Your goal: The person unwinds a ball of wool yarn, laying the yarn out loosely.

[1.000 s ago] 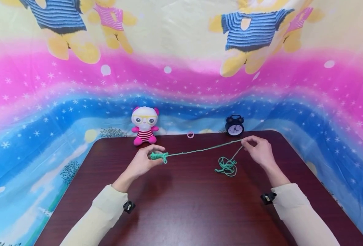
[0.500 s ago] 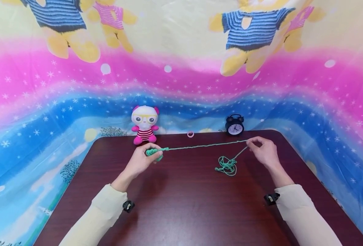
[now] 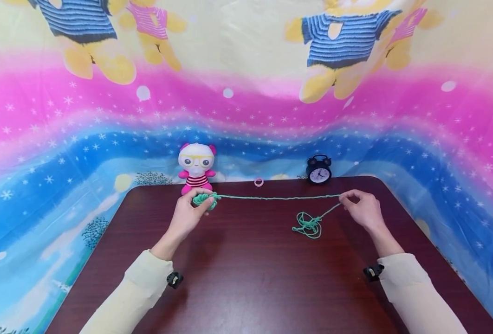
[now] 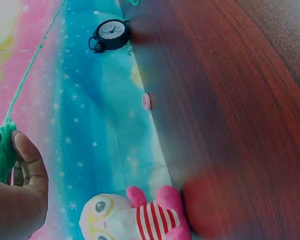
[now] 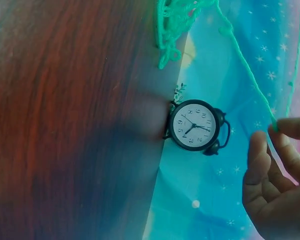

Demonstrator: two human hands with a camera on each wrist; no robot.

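A bundle of green yarn (image 3: 205, 200) is gripped between the thumb and fingers of my left hand (image 3: 185, 215), raised above the table in front of the plush panda. From it a single strand (image 3: 271, 198) runs taut across to my right hand (image 3: 363, 212), whose thumb and fingertips pinch it. Below that pinch the yarn slants down to a loose tangle (image 3: 309, 225) on the table. The left wrist view has the gripped bundle (image 4: 5, 155) at its left edge; in the right wrist view the pinching fingertips (image 5: 285, 131) show at the right.
A plush panda (image 3: 197, 162) in a striped shirt sits at the table's back left. A pink ring (image 3: 259, 183) lies at the back edge, and a black alarm clock (image 3: 319, 170) stands to its right. Printed cloth hangs behind the dark wooden table (image 3: 246, 278).
My right hand has moved right and slightly down, drawing along the yarn. The left hand has risen a little and shifted left. The strand between them is longer and nearly level; the tangle stays put.
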